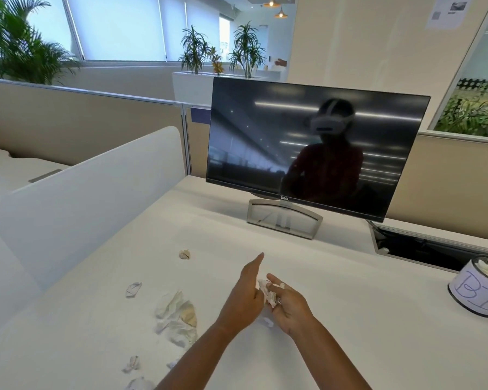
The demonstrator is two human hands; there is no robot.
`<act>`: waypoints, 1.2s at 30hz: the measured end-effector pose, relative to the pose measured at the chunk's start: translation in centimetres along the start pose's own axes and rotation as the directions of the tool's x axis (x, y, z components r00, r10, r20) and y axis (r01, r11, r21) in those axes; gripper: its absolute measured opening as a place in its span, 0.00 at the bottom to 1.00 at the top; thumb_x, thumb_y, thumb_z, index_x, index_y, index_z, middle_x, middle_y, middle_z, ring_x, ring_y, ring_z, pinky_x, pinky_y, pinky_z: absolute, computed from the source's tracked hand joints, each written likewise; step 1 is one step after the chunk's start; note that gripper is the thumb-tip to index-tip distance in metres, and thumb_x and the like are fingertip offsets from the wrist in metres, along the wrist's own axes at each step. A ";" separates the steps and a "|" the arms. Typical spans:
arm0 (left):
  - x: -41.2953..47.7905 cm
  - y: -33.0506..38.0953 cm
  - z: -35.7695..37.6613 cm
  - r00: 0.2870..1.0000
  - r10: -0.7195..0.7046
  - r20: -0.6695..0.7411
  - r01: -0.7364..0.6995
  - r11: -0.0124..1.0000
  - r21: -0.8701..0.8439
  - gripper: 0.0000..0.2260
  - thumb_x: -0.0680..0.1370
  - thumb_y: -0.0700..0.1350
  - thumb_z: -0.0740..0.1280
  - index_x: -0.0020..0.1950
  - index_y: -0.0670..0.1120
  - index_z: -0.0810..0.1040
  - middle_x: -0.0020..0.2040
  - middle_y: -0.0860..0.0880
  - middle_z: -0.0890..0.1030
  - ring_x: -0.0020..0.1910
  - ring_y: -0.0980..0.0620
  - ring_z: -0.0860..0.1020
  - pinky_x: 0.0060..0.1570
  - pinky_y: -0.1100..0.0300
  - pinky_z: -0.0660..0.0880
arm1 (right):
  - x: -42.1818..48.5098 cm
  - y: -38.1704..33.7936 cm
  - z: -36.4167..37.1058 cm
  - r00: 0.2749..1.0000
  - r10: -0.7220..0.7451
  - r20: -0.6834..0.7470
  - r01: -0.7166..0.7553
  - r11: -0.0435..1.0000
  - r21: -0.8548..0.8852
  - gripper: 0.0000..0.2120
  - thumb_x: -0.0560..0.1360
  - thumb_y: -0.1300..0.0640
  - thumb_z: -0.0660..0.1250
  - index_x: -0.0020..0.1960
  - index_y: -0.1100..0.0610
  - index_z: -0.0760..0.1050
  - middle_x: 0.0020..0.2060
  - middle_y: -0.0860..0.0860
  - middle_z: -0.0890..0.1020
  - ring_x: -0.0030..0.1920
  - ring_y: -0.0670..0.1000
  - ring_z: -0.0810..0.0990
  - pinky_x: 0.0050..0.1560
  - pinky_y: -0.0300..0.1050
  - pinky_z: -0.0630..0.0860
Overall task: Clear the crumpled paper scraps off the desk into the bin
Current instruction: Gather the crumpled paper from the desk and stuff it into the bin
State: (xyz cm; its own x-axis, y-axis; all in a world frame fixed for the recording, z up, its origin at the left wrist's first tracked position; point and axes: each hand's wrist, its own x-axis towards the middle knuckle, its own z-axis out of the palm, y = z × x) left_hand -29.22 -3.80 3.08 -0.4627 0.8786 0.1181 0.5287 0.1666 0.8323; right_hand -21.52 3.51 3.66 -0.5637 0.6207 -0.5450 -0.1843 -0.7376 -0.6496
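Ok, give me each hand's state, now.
Left hand: open, fingers straight.
Right hand: grips a crumpled paper scrap.

White desk (335,291) with paper litter.
Crumpled scraps (176,316) scattered over its left front; monitor (284,219) stands at the back; bin (479,288) at right edge, well apart from them.

Scraps (178,316) left; bin (473,294) right, seemingly part-full.

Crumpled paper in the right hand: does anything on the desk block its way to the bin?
Nothing visible does. The right hand grips the crumpled paper, and only bare desk lies between it and the bin at the right. The monitor stands farther back.
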 end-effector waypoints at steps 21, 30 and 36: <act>5.0 -8.4 -10.2 0.928 -0.358 -0.106 0.307 0.572 0.761 0.24 0.79 0.34 0.49 0.75 0.48 0.54 0.76 0.46 0.56 0.75 0.46 0.57 0.71 0.51 0.62 | -0.9 0.6 -3.5 1.000 0.017 0.021 -0.016 0.999 -0.042 0.08 0.74 0.73 0.61 0.48 0.66 0.76 0.37 0.60 0.80 0.27 0.54 0.78 0.23 0.36 0.76; 4.8 -7.5 -7.8 0.932 -0.275 -0.237 0.362 0.670 0.648 0.14 0.77 0.30 0.53 0.57 0.40 0.72 0.55 0.45 0.70 0.60 0.46 0.70 0.54 0.54 0.76 | -0.4 -0.3 -4.7 1.000 0.007 -0.007 -0.007 0.999 -0.042 0.10 0.72 0.76 0.61 0.42 0.66 0.78 0.34 0.60 0.80 0.30 0.57 0.70 0.25 0.37 0.75; 5.8 -4.0 -3.8 0.941 -0.234 -0.243 0.306 0.897 0.319 0.16 0.77 0.32 0.57 0.61 0.41 0.75 0.59 0.38 0.75 0.60 0.41 0.72 0.60 0.53 0.69 | -1.2 -3.4 -7.6 0.997 -0.056 -0.054 0.056 0.998 0.000 0.09 0.75 0.74 0.59 0.46 0.65 0.76 0.41 0.61 0.78 0.38 0.55 0.75 0.23 0.35 0.74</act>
State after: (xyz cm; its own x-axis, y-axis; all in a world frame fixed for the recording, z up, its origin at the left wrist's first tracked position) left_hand -36.78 -1.09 2.50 -0.7326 0.6790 0.0480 0.5597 0.5608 0.6101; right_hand -14.11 7.31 2.55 -0.5078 0.6744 -0.5361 -0.2152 -0.7018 -0.6790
